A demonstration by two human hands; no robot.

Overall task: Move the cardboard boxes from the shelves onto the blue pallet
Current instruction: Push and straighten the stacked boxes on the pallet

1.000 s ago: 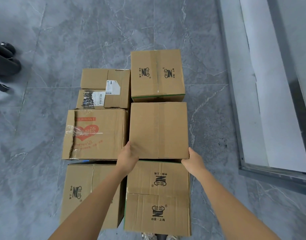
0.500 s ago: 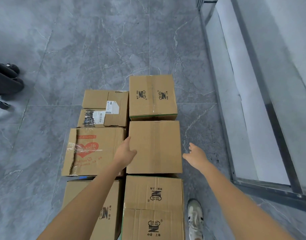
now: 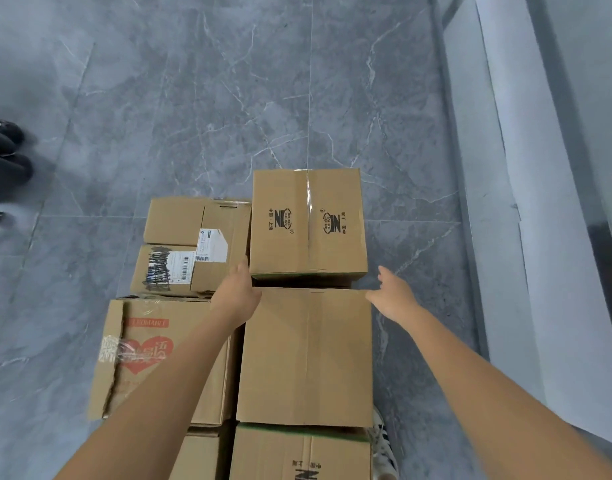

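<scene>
Several cardboard boxes stand packed together on the grey floor; the pallet under them is hidden. A plain box (image 3: 306, 358) lies in the middle of the right column, with a logo-printed box (image 3: 308, 223) beyond it and another (image 3: 297, 455) nearer me. My left hand (image 3: 237, 294) hovers with relaxed fingers over the plain box's far left corner, holding nothing. My right hand (image 3: 392, 294) is spread open just off that box's far right corner, over the floor. On the left stand a red-heart box (image 3: 152, 355) and a labelled box (image 3: 190, 244).
A pale raised ledge with a metal frame (image 3: 498, 202) runs along the right side. Another person's dark shoes (image 3: 4, 161) are at the left edge. My own white shoe (image 3: 384, 452) shows beside the boxes at the bottom right. Grey marble floor lies beyond the stack.
Both hands let go of the plain box, which now rests on the stack. They lifted away and moved toward its far corners, and my view tilted up.
</scene>
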